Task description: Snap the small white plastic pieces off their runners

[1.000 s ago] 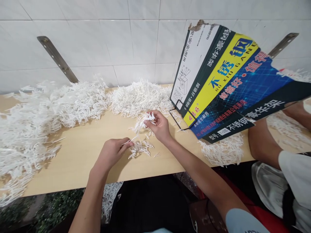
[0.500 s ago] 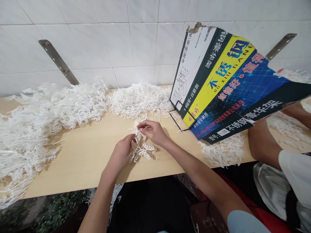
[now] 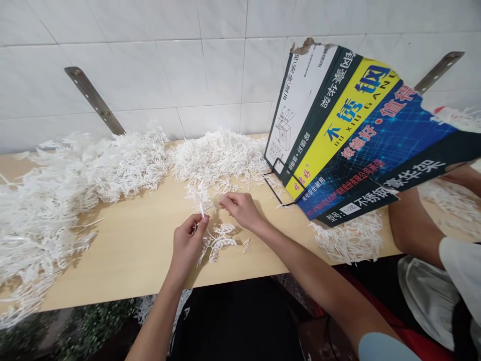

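Note:
My left hand (image 3: 189,239) pinches the stem of a white branched plastic sprig (image 3: 199,198), which stands upright above the fingertips. To its right, my right hand (image 3: 240,208) is closed with thumb and fingers pressed together, slightly apart from the sprig. Whatever it may hold is too small or hidden to make out. Below and between the hands, another white branched piece (image 3: 220,239) lies on the tabletop (image 3: 131,250). A few short white sticks (image 3: 246,245) are beside it.
Tangled white sprigs (image 3: 124,165) heap up on the left. A pile of loose white bits (image 3: 220,153) sits by the tiled wall. At right a printed cardboard panel (image 3: 349,135) stands in a black wire frame (image 3: 280,193), with another person's arm (image 3: 411,225) behind it.
My hands have moved apart. The left hand now holds the sprig raised and upright, while my right hand has drawn slightly right, away from it. The view has shifted slightly.

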Available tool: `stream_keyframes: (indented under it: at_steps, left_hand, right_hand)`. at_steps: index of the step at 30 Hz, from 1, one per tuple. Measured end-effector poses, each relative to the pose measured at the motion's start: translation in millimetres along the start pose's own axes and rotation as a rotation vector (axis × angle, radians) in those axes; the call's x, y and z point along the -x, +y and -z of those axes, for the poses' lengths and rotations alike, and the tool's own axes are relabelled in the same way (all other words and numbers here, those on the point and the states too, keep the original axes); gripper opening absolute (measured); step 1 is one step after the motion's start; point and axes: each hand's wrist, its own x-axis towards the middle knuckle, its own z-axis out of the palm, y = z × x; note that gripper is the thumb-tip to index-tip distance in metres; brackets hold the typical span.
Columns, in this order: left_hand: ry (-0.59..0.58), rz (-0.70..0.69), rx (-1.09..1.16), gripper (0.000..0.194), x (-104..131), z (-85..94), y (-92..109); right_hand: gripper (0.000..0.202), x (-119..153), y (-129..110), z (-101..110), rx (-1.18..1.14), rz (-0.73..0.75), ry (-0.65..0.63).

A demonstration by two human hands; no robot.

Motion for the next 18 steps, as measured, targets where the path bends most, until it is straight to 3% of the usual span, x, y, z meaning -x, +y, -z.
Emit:
stream_keyframes:
  at_steps: [2,6,9,14,18]
  left_hand:
    - [-0.048,0.016,0.034,0.035,-1,1.4,-5]
    - [-0.215,0.046,0.13,0.032,-5,5.3,-11]
    - [-0.302,0.116,0.237,0.031,-7,7.2,-11]
    - [-0.206,0.182,0.249,0.03,-7,6.0,-10]
    - [-0.146,0.106,0.043,0.029,-7,1.9,-12]
  right_hand:
    - [0.024,2,-2,-1,-0.051,-0.036,-0.078]
    - [0.048,2,-5,-5,-0.371,-0.085,-0.346]
    - [0.048,1,-5,-5,-0.524,-0.099,-0.504]
    - [0.039,-3,0,2,-0.388,-0.223,-0.376]
    - [0.04,-9,9,9,-0.271,-0.22,-0.178]
